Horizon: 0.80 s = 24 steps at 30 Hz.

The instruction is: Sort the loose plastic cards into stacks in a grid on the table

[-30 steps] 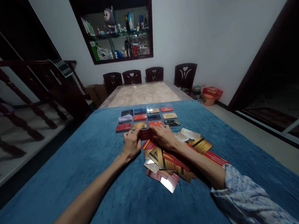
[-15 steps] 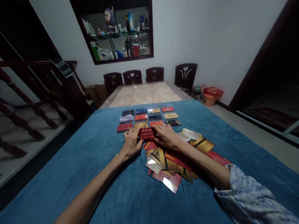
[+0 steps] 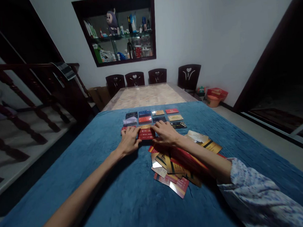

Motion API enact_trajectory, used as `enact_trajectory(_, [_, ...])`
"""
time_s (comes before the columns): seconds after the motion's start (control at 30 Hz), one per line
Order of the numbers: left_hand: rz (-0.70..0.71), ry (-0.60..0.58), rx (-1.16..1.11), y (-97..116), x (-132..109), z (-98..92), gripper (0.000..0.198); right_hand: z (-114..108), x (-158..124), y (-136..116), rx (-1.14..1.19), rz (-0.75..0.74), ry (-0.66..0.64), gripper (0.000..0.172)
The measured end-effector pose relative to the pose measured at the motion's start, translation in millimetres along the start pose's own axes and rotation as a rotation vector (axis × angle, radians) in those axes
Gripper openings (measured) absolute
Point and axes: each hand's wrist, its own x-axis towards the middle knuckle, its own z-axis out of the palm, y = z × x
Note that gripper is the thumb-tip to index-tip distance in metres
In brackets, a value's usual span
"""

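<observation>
Between my two hands is a stack of dark red cards (image 3: 146,134) with pale print, just in front of the rows of card stacks. My left hand (image 3: 129,140) grips its left edge, and my right hand (image 3: 165,132) holds the right edge. Beyond lie neat stacks in rows, among them a red-orange stack (image 3: 145,120), a lilac stack (image 3: 130,121) and a black stack (image 3: 179,125). Part of the nearest row is hidden behind my hands. Under and beside my right forearm spreads a loose heap of gold and red cards (image 3: 176,166).
A blue cloth (image 3: 107,197) covers the near part of the table, with bare marble-patterned tabletop (image 3: 145,95) at the far end. Several dark chairs (image 3: 157,76) stand behind it. An orange bucket (image 3: 213,101) is on the floor at the right, and a wooden railing (image 3: 34,102) runs along the left.
Both hands have shifted slightly left with the dark red stack, which now shows more of its front side. My view has moved a little; the other stacks look unmoved.
</observation>
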Motion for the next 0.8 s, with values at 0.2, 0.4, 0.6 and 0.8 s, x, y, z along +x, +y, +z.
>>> enact_trajectory(0.2, [-0.019, -0.017, 0.054, -19, 4, -16.7, 0.047, -11, 26, -9, 0.02, -0.014, -0.041, 0.046])
enact_trajectory(0.4, [-0.069, -0.09, 0.08, -42, 12, -29.6, 0.044, -13, 56, -16, 0.034, -0.021, -0.055, 0.044])
enact_trajectory(0.6, [-0.093, -0.181, 0.099, -63, 21, -34.1, 0.046, -13, 81, -22, 0.057, -0.033, -0.099, 0.041])
enact_trajectory(0.8, [-0.102, -0.224, 0.083, -85, 29, -28.6, 0.049, -3, 103, -24, 0.06, -0.044, -0.142, 0.039])
